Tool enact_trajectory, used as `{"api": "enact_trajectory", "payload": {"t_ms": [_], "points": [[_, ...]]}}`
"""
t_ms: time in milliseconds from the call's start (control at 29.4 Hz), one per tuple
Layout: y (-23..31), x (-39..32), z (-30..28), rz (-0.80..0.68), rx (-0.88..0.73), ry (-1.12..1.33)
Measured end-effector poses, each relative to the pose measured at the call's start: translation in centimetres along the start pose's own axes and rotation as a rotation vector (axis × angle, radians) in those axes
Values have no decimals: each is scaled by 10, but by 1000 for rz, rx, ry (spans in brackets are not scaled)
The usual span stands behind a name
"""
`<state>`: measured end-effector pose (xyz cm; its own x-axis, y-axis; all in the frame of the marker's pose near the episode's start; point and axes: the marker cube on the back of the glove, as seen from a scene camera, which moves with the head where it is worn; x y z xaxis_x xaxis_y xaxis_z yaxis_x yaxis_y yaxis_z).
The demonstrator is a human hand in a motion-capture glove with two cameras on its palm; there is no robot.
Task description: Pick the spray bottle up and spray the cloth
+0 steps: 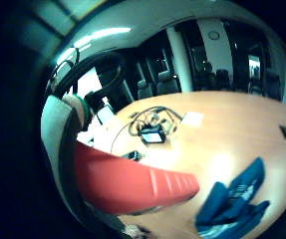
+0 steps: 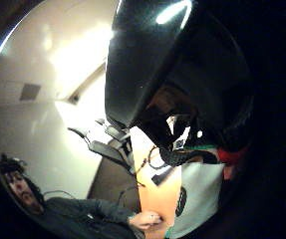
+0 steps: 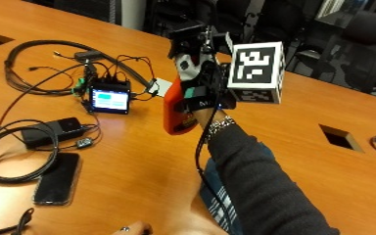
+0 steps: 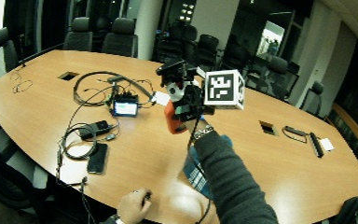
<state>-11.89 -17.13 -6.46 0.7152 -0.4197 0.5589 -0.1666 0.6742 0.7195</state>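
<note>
overhead, ceiling lights [image 1: 102,34]; below, wooden conference table [image 3: 136,156], office chairs [image 4: 104,42].

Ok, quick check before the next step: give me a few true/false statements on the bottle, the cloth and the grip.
1. The gloved right hand holds the orange spray bottle lifted off the table. True.
2. The blue cloth is draped over the bottle. False: it lies on the table, under the forearm in the outside view, apart from the bottle.
3. The grip is closed round the bottle. True: the fingers are curled round its upper part.
4. A phone lies flat on the table near the coiled cables. True.
5. The small lit screen sits on top of the cloth. False: it stands among the cables, on the far side of the bottle from the cloth.
</note>
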Motion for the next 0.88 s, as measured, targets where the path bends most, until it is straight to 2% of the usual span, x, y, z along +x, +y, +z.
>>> {"api": "enact_trajectory", "payload": {"t_ms": [170,374,510,884], "points": [[10,72,15,262,5,-79],[40,131,13,414,12,-97],[39,136,13,398,40,-110],[-3,97,15,204,98,-108]]}}
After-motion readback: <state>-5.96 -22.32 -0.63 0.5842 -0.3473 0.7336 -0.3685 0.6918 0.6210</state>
